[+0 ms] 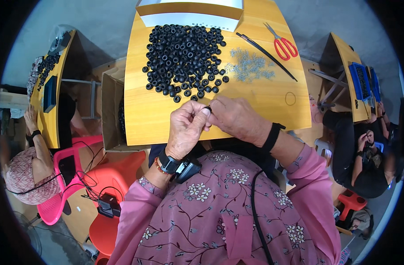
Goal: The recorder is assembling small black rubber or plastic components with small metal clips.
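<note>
My left hand (187,126) pinches a small black round part (208,108) between thumb and finger, over the table's near edge. My right hand (238,118) is closed against it, its fingertips meeting those of the left; what they grip is hidden. Just beyond my hands lies a big heap of black round parts (182,55) with holes, some scattered along its near side. Right of the heap are many tiny silvery metal pieces (250,65).
Red-handled scissors (283,47) and a thin black rod (268,57) lie at the table's (166,119) far right. A white box (191,17) stands at the back. A cardboard carton (113,106) is beside the left edge. People sit at tables on both sides.
</note>
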{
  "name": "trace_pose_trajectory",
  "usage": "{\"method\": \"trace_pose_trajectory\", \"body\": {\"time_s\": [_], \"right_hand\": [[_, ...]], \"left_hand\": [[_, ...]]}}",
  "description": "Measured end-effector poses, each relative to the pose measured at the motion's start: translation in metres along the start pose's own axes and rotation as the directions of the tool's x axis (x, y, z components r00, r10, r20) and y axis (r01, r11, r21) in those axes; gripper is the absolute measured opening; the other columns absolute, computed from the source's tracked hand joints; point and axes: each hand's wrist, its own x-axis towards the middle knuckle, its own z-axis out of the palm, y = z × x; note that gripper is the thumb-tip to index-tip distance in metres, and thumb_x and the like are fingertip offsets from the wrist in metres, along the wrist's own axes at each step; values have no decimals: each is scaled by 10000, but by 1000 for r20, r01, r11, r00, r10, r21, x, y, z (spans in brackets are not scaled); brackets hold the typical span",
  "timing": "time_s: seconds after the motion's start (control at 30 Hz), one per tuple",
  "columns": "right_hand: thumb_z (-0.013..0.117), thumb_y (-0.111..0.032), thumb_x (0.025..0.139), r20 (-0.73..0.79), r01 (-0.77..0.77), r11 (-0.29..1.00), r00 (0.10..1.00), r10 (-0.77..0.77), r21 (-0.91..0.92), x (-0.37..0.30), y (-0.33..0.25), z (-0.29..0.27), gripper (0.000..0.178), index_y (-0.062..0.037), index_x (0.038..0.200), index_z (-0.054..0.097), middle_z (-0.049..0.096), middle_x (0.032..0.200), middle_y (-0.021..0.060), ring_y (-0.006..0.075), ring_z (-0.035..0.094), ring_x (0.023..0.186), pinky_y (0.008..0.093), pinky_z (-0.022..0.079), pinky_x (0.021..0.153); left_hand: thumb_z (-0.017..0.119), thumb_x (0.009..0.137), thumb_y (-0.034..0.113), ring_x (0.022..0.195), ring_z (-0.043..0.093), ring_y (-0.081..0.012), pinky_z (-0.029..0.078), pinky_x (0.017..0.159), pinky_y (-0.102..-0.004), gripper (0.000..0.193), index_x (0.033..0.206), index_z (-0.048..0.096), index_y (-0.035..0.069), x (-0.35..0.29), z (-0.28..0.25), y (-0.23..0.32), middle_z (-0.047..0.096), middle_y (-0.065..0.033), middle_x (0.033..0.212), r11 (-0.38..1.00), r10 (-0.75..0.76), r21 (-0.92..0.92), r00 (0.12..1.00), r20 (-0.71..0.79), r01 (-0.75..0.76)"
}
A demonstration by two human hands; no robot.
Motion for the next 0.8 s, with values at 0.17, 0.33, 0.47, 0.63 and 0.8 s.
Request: {"method": "trace_pose_trajectory", "body": {"time_s": [0.17, 0.33, 0.47, 0.63, 0.8], "right_hand": [[635, -159, 854, 7, -3, 1000, 1000, 3, -11, 0, -5, -4, 148, -44, 822, 547, 560, 759, 91, 274, 631, 689, 398, 516, 571], [638, -186, 859, -41, -52, 990, 997, 57, 132, -2, -3, 1, 173, -37, 837, 553, 557, 752, 99, 281, 631, 695, 403, 516, 576], [632, -206, 868, 4, -94, 978, 995, 95, 189, 2, -3, -3, 196, -29, 841, 552, 561, 742, 115, 310, 631, 705, 424, 512, 589], [637, -175, 846, 1, -26, 985, 1000, 26, 169, 3, -6, -9, 179, -14, 846, 558, 572, 745, 131, 332, 635, 713, 442, 515, 614], [644, -140, 819, 38, -33, 992, 999, 28, 124, 0, -11, -9, 155, -7, 841, 568, 584, 781, 131, 316, 644, 738, 436, 518, 613]], "left_hand": [[571, 995, 68, 621, 566, -72, 488, 587, -218, 122, 909, 596, -15, 1, 1, 0, 647, -46, 760, 999, -15, 44, 1000, 2, 15], [583, 986, 79, 612, 586, -78, 495, 590, -218, 128, 893, 600, -8, 4, -1, 2, 670, -64, 751, 999, -47, 1, 999, 23, 47], [588, 973, 76, 613, 605, -89, 506, 599, -227, 138, 857, 592, 3, 5, -5, 1, 672, -70, 737, 995, -60, -77, 998, 19, 62], [570, 968, 57, 621, 619, -115, 527, 614, -250, 134, 847, 574, 0, 4, -5, 0, 670, -86, 749, 994, -65, -91, 998, 28, 67], [559, 978, 65, 633, 633, -145, 552, 634, -278, 116, 890, 577, -9, 2, -9, -1, 672, -102, 786, 998, -53, -26, 994, 92, 56]]}}
